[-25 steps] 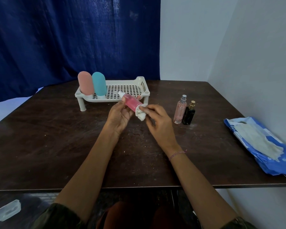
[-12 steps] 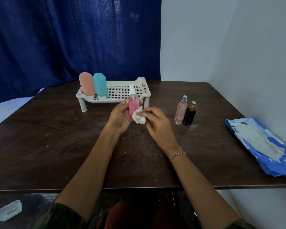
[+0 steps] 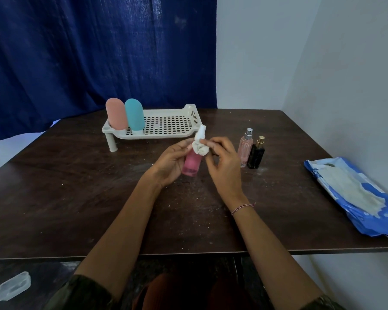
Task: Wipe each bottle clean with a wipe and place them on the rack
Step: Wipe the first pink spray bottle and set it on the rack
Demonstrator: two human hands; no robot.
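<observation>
At the far left, low and off the surface (image 3: 72, 189), a small clear box (image 3: 13, 285) lies on the floor; I cannot tell if anything is in it. On the surface, at the back left, stands the white rack (image 3: 161, 137). It holds two bottles at its left end, a salmon bottle (image 3: 116, 114) and a teal bottle (image 3: 134, 114), both upright and touching side by side. The other part of the rack's grid is bare. I judge these two bottles as finished.

In the middle, just in front of the rack, the left hand (image 3: 169, 162) holds the red spray bottle (image 3: 192, 163) upright above the surface, with its fingers curled round the body. The right hand (image 3: 223, 164) pinches a crumpled wipe (image 3: 201, 149) against the neck of this bottle, just under the white spray head. So the third bottle seems to be in the wiping step, and it is not yet on the rack.

To the right of the hands, a pale pink bottle (image 3: 245, 148) and a black bottle (image 3: 256, 156) stand upright on the surface, just beside each other. I think they are not wiped yet. At the far right lies the blue pack of wipes (image 3: 354, 198), open, with a white sheet showing on top. By my count, two of five bottles are placed, one is in work and two are left.
</observation>
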